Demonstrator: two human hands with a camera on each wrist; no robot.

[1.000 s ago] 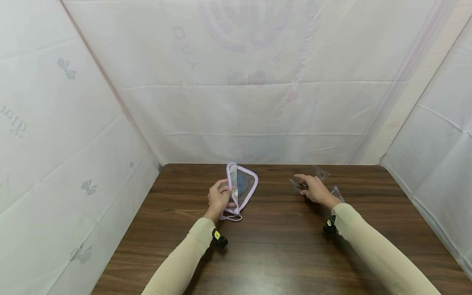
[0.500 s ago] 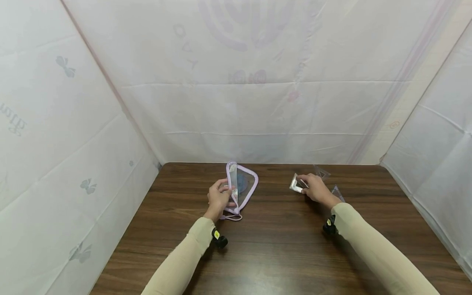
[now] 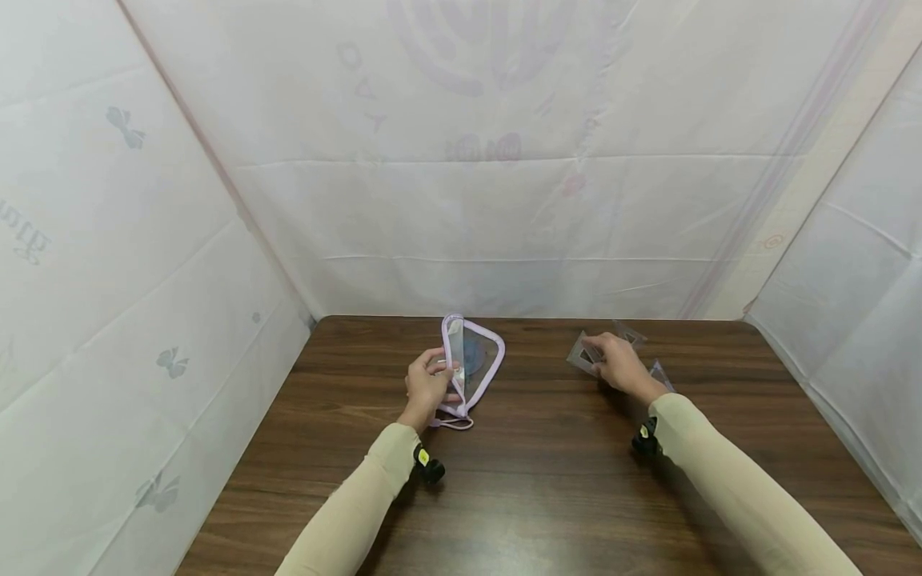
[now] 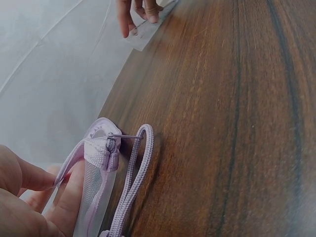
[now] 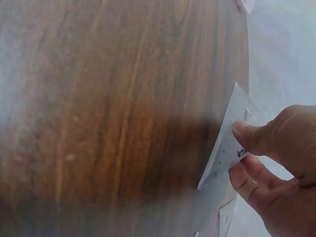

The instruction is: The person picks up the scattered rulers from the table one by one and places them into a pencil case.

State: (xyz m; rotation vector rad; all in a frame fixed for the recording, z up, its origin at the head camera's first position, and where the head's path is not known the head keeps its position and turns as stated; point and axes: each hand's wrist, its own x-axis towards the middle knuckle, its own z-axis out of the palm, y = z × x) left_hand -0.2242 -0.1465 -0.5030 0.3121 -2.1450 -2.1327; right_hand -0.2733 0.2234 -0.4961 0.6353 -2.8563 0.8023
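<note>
My left hand (image 3: 426,384) grips the edge of a clear zip pouch (image 3: 491,376) with lilac trim, holding its mouth apart. A lilac cord loop (image 4: 143,158) hangs from the zip end in the left wrist view. Something round and bluish (image 3: 473,358) shows through the pouch. To the right, my right hand (image 3: 618,366) pinches a clear set square (image 5: 222,153) between thumb and fingers. The set square is tilted, with small printed marks on its face. Another clear triangle (image 3: 631,334) lies behind this hand, and a further clear piece (image 3: 661,376) is partly hidden by the wrist.
Both arms reach over a dark wood-grain table (image 3: 533,480). A pale sheet (image 3: 461,208) hangs right behind its far edge, and similar sheets rise along the left and right sides.
My right hand has turned the set square, which flashed white half a second ago and now looks clear and tilted. The left hand and the pouch have stayed in place.
</note>
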